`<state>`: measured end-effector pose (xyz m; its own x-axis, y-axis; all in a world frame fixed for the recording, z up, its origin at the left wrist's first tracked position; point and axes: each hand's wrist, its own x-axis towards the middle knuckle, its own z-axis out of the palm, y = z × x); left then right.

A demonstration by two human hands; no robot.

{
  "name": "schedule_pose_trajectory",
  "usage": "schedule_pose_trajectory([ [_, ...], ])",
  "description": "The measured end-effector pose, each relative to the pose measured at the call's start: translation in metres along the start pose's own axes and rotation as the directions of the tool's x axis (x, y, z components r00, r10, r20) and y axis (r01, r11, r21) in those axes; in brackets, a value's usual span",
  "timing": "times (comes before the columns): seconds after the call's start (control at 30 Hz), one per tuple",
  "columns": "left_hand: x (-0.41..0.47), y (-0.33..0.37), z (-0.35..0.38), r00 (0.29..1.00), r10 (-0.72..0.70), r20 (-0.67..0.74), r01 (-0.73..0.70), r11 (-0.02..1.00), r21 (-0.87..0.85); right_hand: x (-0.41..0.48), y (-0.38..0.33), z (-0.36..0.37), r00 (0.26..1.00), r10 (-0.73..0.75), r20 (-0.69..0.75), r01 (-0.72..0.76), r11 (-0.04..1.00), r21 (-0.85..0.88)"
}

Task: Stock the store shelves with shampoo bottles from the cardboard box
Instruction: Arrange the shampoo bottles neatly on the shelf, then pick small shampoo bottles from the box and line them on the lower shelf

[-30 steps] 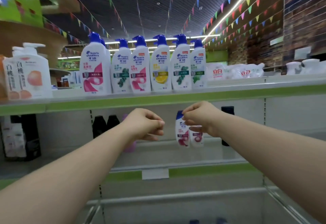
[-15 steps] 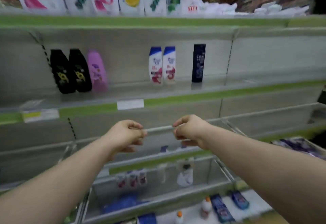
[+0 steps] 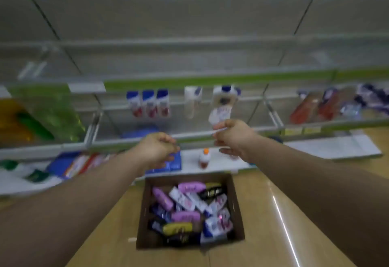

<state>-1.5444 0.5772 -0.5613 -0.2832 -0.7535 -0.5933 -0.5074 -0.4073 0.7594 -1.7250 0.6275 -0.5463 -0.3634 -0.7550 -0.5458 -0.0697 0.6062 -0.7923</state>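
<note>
An open cardboard box (image 3: 145,210) stands on the wooden floor below my arms. It holds several shampoo bottles (image 3: 189,210) lying mixed: pink, white, black and one yellow. My left hand (image 3: 156,147) and my right hand (image 3: 233,138) reach forward above the box's far side, both with fingers curled and nothing in them. Behind them, on the low green-edged shelf (image 3: 189,79), stand three white bottles with blue caps (image 3: 148,103). A white bottle (image 3: 221,111) on that shelf shows just above my right hand, not touching it. The view is blurred.
A small bottle with an orange cap (image 3: 203,158) stands on the white bottom ledge beyond the box. Blue packs (image 3: 170,164) lie beside it. Green and yellow packages (image 3: 42,117) fill the left compartment, red and purple goods (image 3: 324,106) the right one.
The view has swung down from the upper shelves to the floor, bringing the box into sight. Both hands have stayed out in front, curled and holding nothing.
</note>
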Motion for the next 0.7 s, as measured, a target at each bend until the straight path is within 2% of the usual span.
schedule_pose_trajectory([
  [0.1,0.028,-0.062,0.035,0.988,-0.155,0.019,0.156,0.986,-0.06,0.036,0.08,0.013,0.995,0.095,0.001,-0.095,0.994,-0.053],
  [0.23,0.064,-0.131,0.069,0.969,-0.241,0.063,0.245,0.967,-0.067,0.074,0.146,0.028,0.993,0.109,0.048,-0.105,0.992,-0.075],
  [0.4,0.113,-0.212,0.107,0.936,-0.344,0.068,0.348,0.935,-0.063,0.125,0.228,0.048,0.968,0.239,0.076,-0.238,0.971,-0.026],
  [0.5,0.136,-0.256,0.132,0.912,-0.401,0.082,0.407,0.911,-0.067,0.155,0.281,0.056,0.952,0.294,0.09,-0.29,0.955,-0.057],
  [0.7,0.182,-0.336,0.175,0.852,-0.511,0.117,0.522,0.847,-0.104,0.206,0.379,0.064,0.932,0.36,0.041,-0.358,0.932,-0.048],
])
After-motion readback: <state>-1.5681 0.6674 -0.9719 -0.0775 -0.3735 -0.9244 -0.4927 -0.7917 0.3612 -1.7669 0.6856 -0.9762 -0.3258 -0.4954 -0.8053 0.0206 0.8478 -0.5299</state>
